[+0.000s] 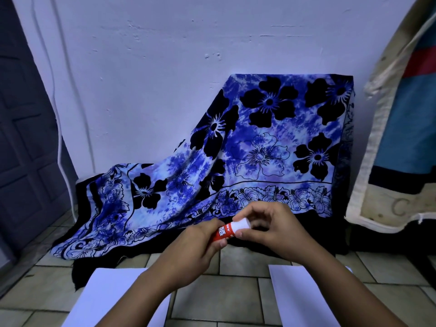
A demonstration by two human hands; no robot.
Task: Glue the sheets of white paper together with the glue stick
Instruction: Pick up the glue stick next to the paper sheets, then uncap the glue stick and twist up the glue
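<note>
Both my hands hold a glue stick [226,230] above the tiled floor, near the middle of the view. My left hand [195,249] grips its red body. My right hand [269,230] pinches the white cap end between thumb and fingers. The cap sits on the stick. Two sheets of white paper lie flat on the floor below: one sheet [111,298] at the lower left under my left forearm, the other sheet [302,296] at the lower right, partly covered by my right forearm. A strip of bare tiles separates them.
A blue flowered cloth [247,149] drapes over something low against the white wall [165,55], just beyond my hands. A dark door [21,138] stands at the left. A leaning mattress-like object [401,138] fills the right edge. Beige floor tiles [219,298] run between the sheets.
</note>
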